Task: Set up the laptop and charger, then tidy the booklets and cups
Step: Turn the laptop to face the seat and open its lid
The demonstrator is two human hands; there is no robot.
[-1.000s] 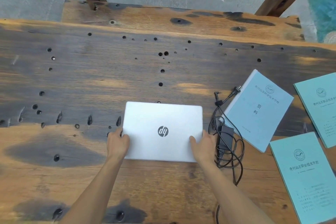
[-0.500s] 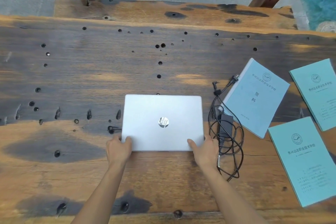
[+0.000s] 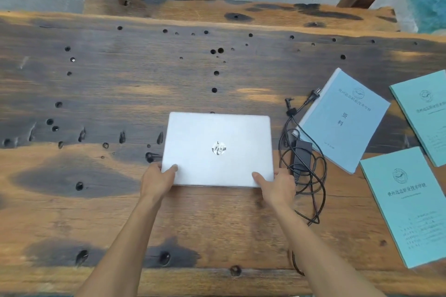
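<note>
A closed silver laptop [image 3: 218,149] lies flat in the middle of the wooden table [image 3: 96,94], logo up. My left hand [image 3: 158,179] grips its near left corner, thumb on the lid. At the near right corner my right hand [image 3: 277,183] holds it the same way. Just right of the laptop lies a black charger [image 3: 301,155] with its cable in loose loops. A pale blue booklet [image 3: 342,119] rests beside the charger, slightly tilted. Two teal booklets lie further right, one [image 3: 407,205] nearer and one [image 3: 427,113] at the frame edge. No cups are in view.
The tabletop is rough, dark-stained wood full of small holes. A wooden bench [image 3: 229,11] stands beyond the far edge. One strand of the cable [image 3: 295,263] runs off the table's near edge.
Both hands slid from the laptop's sides back to its near corners. The laptop stays closed and lies about where it was; the view shifted a little.
</note>
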